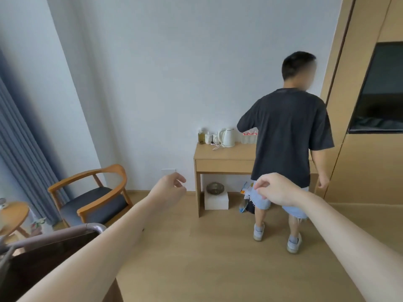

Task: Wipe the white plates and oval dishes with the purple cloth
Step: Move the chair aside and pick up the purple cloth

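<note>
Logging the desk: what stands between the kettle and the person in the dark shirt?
In the head view, what look like clear bottles with red caps stand on the desk between the kettle and the person.

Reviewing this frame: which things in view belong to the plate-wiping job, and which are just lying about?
Job: left hand and right hand, both holding nothing. No plates, oval dishes or purple cloth show in this view.

Lying about: kettle on the desk, white box under it, armchair, round table, second person standing at the desk.
</note>
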Demonstrator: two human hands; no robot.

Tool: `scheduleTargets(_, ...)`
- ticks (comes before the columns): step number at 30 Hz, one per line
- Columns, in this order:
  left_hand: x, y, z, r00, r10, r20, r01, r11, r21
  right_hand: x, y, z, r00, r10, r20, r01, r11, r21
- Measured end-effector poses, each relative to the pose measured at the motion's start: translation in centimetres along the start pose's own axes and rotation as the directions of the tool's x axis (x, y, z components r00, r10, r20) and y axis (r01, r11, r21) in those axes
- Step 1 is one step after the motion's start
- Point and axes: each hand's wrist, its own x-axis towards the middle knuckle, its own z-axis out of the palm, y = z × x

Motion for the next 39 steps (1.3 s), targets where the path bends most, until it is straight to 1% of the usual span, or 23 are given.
scheduleTargets(2,1.4,-0.4,0.1,0.999,-0.031,-0.014,0.031,0.999,0.015,3.9,-0.7,-0.2,0.999,-0.033,0.016,0.033,0.999,0.035)
scheduleTargets(5,3.3,-2.1,-0.2,0.994,-0.112,-0.017,0.112,0.994,0.0,9.2,-2.0,1.6,0.994,-0.091,0.068,0.088,0.995,0.054)
scheduleTargets(8,6.3,-4.0,-1.7,0.983,-0.171,-0.071,0.17,0.985,-0.026,13.9,-3.7,4.0,0.987,-0.126,0.102,0.118,0.99,0.081)
scheduleTargets(11,9.8,-7.1,-2.8,0.973,-0.205,-0.107,0.205,0.979,-0.018,18.4,-5.1,6.0,0.981,-0.156,0.116,0.141,0.982,0.125)
scheduleTargets(14,13.7,-11.5,-2.5,0.959,-0.251,-0.133,0.25,0.968,-0.024,23.5,-5.4,7.8,0.973,-0.166,0.16,0.152,0.984,0.093)
scheduleTargets(21,23.0,-21.9,-0.7,0.9,-0.436,-0.019,0.434,0.899,-0.057,36.3,-7.6,11.5,0.941,-0.122,0.315,0.132,0.991,-0.01)
scheduleTargets(23,26.1,-23.8,-1.7,0.896,-0.444,-0.003,0.444,0.895,-0.038,40.0,-8.9,12.1,0.943,-0.124,0.308,0.132,0.991,-0.006)
scheduleTargets(25,29.6,-25.2,-3.3,0.902,-0.432,-0.027,0.43,0.902,-0.043,43.4,-9.9,13.0,0.952,-0.142,0.27,0.146,0.989,0.006)
scheduleTargets(27,32.6,-26.0,-5.0,0.904,-0.425,-0.049,0.423,0.905,-0.054,46.3,-10.7,14.2,0.95,-0.142,0.279,0.144,0.99,0.015)
scheduleTargets(29,35.0,-26.8,-6.1,0.91,-0.412,-0.04,0.411,0.911,-0.043,48.7,-11.4,15.8,0.929,-0.116,0.352,0.129,0.992,-0.014)
scheduleTargets(31,36.7,-28.2,-6.7,0.92,-0.392,-0.009,0.392,0.92,-0.012,51.3,-12.4,17.5,0.892,-0.078,0.444,0.111,0.993,-0.05)
scheduleTargets(33,37.8,-30.0,-7.5,0.918,-0.395,0.02,0.395,0.918,0.01,54.1,-13.9,19.5,0.86,-0.07,0.506,0.124,0.989,-0.075)
scheduleTargets(35,38.4,-32.2,-8.3,0.904,-0.428,0.023,0.427,0.904,0.02,57.0,-15.7,21.9,0.829,-0.096,0.551,0.165,0.983,-0.076)
scheduleTargets(39,39.2,-37.0,-10.9,0.845,-0.533,-0.053,0.534,0.845,0.02,62.8,-20.4,27.4,0.777,-0.18,0.603,0.256,0.966,-0.04)
